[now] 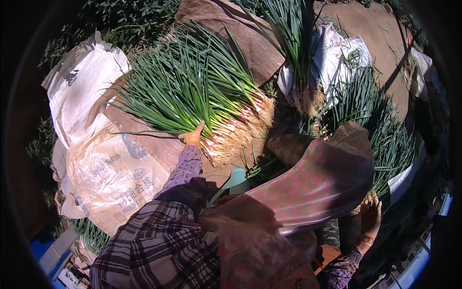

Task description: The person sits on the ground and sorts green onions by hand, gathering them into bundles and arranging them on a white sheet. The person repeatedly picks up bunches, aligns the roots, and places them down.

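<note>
My left hand [192, 136] rests at the lower edge of a wide row of green onions [191, 79], its thumb against the stalks near the pale bulbs. Their dry, fibrous roots [245, 137] point to the lower right. At the lower right, beyond the plastic apron [317, 180] with pink dots, my right hand [370, 213] touches the bottom of a heap of green onions [391, 137]. Its fingertips are partly lost among the stalks, so its hold is unclear. Upright green onions [297, 47] with their roots down stand at the top.
Woven sacks lie around: a white one [83, 79] and a printed, translucent one [112, 177] at the left, a brown one [234, 36] at the top, a white one [346, 50] at the upper right. A pale green plastic object [238, 180] lies just before me. Leafy plants [119, 18] border the ground.
</note>
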